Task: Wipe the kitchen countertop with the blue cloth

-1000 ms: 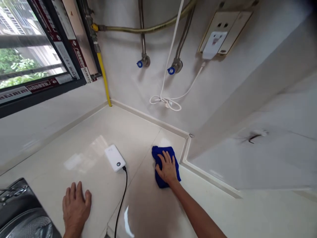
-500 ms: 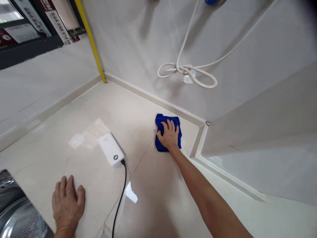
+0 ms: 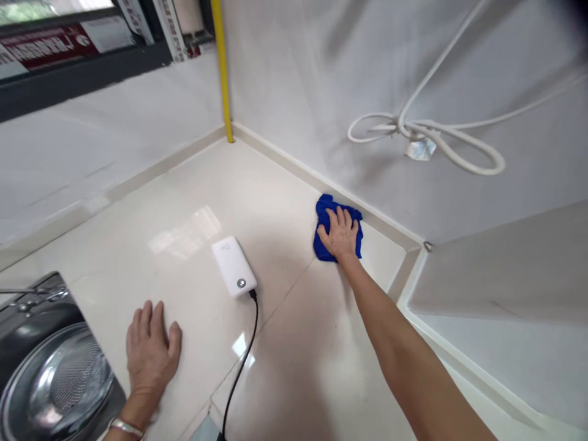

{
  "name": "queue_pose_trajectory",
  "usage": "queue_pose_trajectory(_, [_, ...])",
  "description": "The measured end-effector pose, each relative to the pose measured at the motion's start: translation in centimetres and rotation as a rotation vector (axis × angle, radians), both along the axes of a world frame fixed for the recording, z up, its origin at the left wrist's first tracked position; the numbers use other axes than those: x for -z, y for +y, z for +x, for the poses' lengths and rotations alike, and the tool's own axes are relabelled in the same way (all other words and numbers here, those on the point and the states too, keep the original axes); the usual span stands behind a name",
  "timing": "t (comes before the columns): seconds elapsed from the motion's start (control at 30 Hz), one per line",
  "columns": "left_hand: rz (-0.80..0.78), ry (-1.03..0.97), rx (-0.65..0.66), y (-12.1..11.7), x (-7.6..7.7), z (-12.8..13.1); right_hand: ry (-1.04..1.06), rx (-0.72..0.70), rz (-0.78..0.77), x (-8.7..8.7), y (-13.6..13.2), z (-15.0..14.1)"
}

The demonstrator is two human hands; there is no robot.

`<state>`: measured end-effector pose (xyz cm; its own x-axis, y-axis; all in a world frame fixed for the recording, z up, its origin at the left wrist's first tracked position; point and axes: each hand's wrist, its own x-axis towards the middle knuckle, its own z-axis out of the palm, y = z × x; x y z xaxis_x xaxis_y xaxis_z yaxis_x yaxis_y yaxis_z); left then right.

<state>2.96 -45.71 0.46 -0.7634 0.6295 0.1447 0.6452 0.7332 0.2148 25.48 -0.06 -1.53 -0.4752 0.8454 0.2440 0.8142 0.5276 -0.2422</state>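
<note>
A blue cloth (image 3: 322, 241) lies crumpled on the pale countertop (image 3: 275, 153), its far edge against the strip along the back wall. My right hand (image 3: 342, 233) presses down on it, gripping it with fingers bent and somewhat apart. My left hand (image 3: 151, 349) rests flat and open on the countertop beside the sink, holding nothing. Between the hands lies a white power bank (image 3: 233, 264) with a small round display. A black cable (image 3: 243, 361) is plugged into its near end and trails toward me.
At the lower left is a metal sink (image 3: 114, 398) holding a strainer basket (image 3: 68, 373). A yellow pipe (image 3: 222, 73) rises from the back corner. Looped white cable (image 3: 468, 153) hangs in front of the right wall. Boxes (image 3: 41, 49) stand at the window, upper left.
The view has turned, so the scene sits further right and more of the sink shows. My right hand has slid the cloth slightly toward the back wall strip. My left hand stays flat.
</note>
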Motion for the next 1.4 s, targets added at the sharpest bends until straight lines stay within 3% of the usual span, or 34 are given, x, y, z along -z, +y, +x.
queue_pose_trajectory(0.17, [0.040,0.017,-0.007,-0.2,0.3,0.2,-0.096,-0.120,0.024,-0.5,-5.1,0.6])
queue_pose_trajectory(0.43, [0.094,0.034,-0.017,-0.3,0.7,0.0,-0.145,-0.340,-0.009,-1.8,-16.5,2.3])
queue_pose_trajectory(0.63, [0.119,0.020,-0.027,-0.4,0.4,0.2,-0.106,-0.465,-0.065,-2.2,-25.1,5.6])
queue_pose_trajectory(0.8, [0.157,0.027,-0.032,-0.6,0.4,0.3,-0.068,-0.491,-0.064,-1.6,-30.7,9.2])
queue_pose_trajectory(1.1, [0.212,0.039,-0.020,-0.8,0.2,0.3,-0.113,-0.542,0.059,-0.5,-36.7,18.5])
queue_pose_trajectory(1.33, [0.179,-0.017,-0.035,-0.6,-0.2,0.3,-0.233,-0.616,0.453,-0.6,-39.2,26.0])
queue_pose_trajectory(1.4, [0.165,-0.010,-0.026,-0.6,-0.5,0.4,-0.214,-0.599,0.481,-0.5,-39.9,28.0])
